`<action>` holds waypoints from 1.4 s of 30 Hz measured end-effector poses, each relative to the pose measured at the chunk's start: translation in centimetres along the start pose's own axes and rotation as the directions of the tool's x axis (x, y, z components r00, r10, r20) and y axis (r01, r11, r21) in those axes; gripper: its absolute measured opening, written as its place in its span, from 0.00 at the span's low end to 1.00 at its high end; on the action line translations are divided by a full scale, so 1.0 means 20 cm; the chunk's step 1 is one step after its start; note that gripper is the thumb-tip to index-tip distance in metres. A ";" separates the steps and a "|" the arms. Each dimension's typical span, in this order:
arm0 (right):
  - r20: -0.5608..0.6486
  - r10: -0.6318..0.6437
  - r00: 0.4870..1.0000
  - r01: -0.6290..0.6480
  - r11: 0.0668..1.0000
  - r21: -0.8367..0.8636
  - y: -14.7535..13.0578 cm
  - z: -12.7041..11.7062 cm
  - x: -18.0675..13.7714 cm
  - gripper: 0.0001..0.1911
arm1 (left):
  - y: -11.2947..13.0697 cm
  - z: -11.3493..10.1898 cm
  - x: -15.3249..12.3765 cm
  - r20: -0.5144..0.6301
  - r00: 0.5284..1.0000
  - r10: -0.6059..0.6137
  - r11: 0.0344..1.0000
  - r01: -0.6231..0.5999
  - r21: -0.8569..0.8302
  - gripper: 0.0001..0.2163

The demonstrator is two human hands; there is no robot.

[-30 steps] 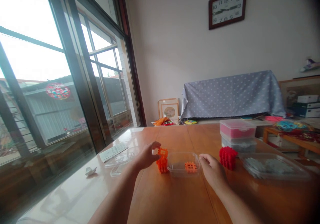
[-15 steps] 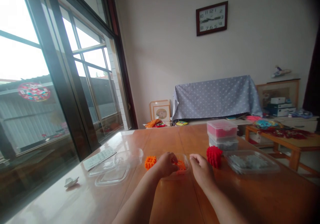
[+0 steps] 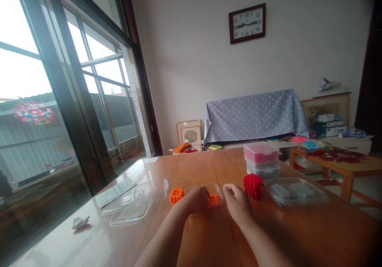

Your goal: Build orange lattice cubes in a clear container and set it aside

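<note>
My left hand point(image 3: 197, 200) reaches into a clear plastic container point(image 3: 221, 194), its fingers curled downward beside several orange interlocking plastic pieces point(image 3: 214, 198). Whatever those fingertips grip is hidden behind the hand. On the container's right, just outside its rim, my right hand point(image 3: 238, 203) is held closed with thumb and fingers together; no object shows clearly in it. An orange openwork block point(image 3: 177, 195) built of such pieces stands left of my left wrist. Close to my right hand is a red toothed block point(image 3: 252, 186), upright on the table.
At right lies a clear tray point(image 3: 320, 197) of greyish-white pieces. Behind it, a pink-filled box point(image 3: 261, 152) is stacked on a greyish box point(image 3: 262, 169). Clear lids point(image 3: 131, 212), a printed sheet point(image 3: 116, 193) and a small crumpled item point(image 3: 80, 222) lie left on the wooden table point(image 3: 209, 243).
My left hand has dipped slightly lower in the container, and more of the orange pieces shows to its right. My right hand stays closed in about the same place. The view has shifted slightly.
</note>
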State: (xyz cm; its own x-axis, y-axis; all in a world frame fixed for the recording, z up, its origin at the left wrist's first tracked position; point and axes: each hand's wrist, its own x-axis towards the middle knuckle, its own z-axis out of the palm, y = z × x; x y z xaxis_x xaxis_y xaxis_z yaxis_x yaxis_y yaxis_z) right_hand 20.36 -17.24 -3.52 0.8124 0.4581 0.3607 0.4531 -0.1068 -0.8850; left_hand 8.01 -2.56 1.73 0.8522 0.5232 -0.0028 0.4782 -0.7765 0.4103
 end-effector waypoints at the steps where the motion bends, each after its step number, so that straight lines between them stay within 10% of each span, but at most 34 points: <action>1: 0.001 -0.002 1.000 0.002 1.000 0.002 0.00 0.00 0.00 0.17 | 0.01 0.00 0.00 -0.001 1.000 0.002 1.000 -0.002 0.000 0.14; 9: 0.001 0.000 1.000 0.000 1.000 0.014 -0.01 -0.01 0.00 0.16 | -0.02 -0.12 -0.08 -0.120 0.988 0.093 0.988 -0.107 -0.111 0.14; 19: 0.029 0.007 1.000 -0.008 0.999 0.035 0.00 -0.01 -0.01 0.17 | -0.35 -0.46 -0.24 -0.250 0.968 0.022 0.978 -0.072 -0.194 0.18; 30: 0.015 0.033 0.999 -0.035 0.996 0.084 0.03 0.02 -0.01 0.18 | -0.51 -0.42 -0.29 -0.163 0.987 0.005 0.988 -0.030 -0.150 0.24; 42: 0.023 0.040 0.999 -0.041 0.997 0.066 0.03 0.01 -0.01 0.19 | -0.40 -0.42 -0.27 -0.285 0.952 0.114 0.982 -0.151 -0.112 0.14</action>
State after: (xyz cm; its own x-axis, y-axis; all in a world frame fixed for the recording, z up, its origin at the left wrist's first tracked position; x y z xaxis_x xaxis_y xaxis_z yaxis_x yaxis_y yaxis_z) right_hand 20.42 -17.12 -4.24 0.8213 0.4735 0.3183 0.3938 -0.0667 -0.9168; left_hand -2.24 3.74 6.19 0.8051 0.5093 0.3041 0.3168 -0.8025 0.5055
